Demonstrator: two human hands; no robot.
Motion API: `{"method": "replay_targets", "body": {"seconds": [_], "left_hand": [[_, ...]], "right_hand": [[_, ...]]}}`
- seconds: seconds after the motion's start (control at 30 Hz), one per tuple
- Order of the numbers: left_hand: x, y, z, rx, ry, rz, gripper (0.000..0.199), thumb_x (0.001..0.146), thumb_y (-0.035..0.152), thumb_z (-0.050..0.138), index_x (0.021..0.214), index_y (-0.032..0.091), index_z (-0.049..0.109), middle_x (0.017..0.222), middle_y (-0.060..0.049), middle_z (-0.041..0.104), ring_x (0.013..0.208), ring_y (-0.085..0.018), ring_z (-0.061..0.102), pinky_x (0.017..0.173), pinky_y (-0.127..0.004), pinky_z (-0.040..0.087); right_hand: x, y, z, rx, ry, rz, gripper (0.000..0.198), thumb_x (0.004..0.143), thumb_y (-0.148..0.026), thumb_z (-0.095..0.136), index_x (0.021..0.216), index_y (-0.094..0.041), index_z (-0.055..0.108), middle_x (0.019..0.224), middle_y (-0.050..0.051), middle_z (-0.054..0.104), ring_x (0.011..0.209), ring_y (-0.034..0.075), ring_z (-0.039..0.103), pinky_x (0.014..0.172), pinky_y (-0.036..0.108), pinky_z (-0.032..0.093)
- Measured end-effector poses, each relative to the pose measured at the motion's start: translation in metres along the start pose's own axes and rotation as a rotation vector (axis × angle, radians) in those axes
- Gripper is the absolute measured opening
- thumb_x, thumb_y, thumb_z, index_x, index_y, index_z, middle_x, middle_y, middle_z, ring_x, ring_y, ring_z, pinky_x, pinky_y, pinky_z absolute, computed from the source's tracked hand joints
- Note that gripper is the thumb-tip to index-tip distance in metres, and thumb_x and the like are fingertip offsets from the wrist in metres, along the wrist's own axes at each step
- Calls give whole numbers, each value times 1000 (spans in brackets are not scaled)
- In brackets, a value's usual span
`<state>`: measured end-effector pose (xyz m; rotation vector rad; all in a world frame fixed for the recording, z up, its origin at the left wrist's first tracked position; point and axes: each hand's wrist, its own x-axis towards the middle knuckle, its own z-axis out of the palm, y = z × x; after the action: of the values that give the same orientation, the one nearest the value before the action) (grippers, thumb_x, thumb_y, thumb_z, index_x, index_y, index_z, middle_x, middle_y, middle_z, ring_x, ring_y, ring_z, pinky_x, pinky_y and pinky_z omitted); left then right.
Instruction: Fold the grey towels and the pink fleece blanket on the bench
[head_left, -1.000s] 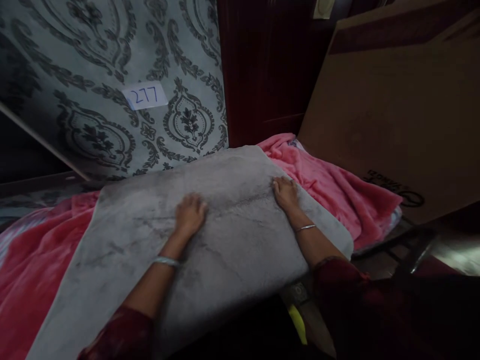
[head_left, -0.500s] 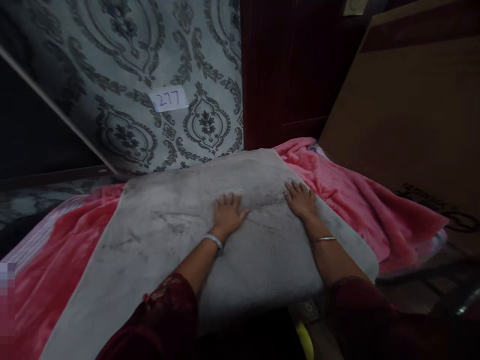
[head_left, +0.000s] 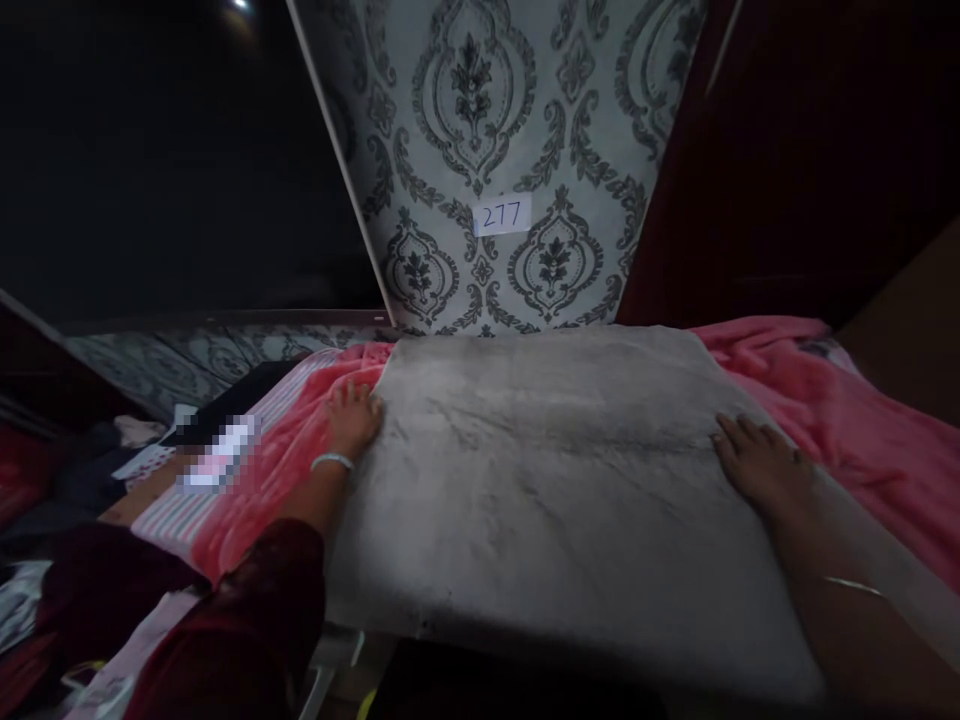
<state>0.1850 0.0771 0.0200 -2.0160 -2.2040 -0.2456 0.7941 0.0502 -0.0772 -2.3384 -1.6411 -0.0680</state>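
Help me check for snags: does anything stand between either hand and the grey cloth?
Nothing visible does. The right hand rests on the grey cloth; the left hand is at the cloth's left edge, mostly over the pink blanket.

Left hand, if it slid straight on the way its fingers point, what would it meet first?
Past the pink blanket, the left hand would probably meet the patterned wall just under the black panel, though depth is unclear.

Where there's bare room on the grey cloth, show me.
Free: the middle of the grey cloth between the left hand and the right hand, and its far strip below the patterned wall. Crowded: both sides, with the hands and the pink blanket.
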Motion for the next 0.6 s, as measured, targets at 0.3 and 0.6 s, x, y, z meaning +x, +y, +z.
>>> {"method": "replay_targets", "body": {"seconds": [0.3, 0.6], "left_hand": [[67, 140, 64, -97, -223, 484, 60, 103, 50, 34, 158, 28, 37, 169, -8, 29, 158, -29, 20, 125, -59, 18], [117, 30, 62, -43, -57, 122, 48, 100, 44, 53, 144, 23, 54, 150, -12, 53, 136, -30, 51, 111, -57, 43]], "right_hand": [[35, -64, 10, -80, 10, -307, 60, 101, -49, 28, 154, -28, 47, 162, 10, 41, 149, 34, 36, 112, 65, 37], [122, 12, 35, -39, -86, -257, 64, 96, -47, 30, 155, -27, 46, 163, 12, 39, 150, 37, 34, 114, 70, 31]]}}
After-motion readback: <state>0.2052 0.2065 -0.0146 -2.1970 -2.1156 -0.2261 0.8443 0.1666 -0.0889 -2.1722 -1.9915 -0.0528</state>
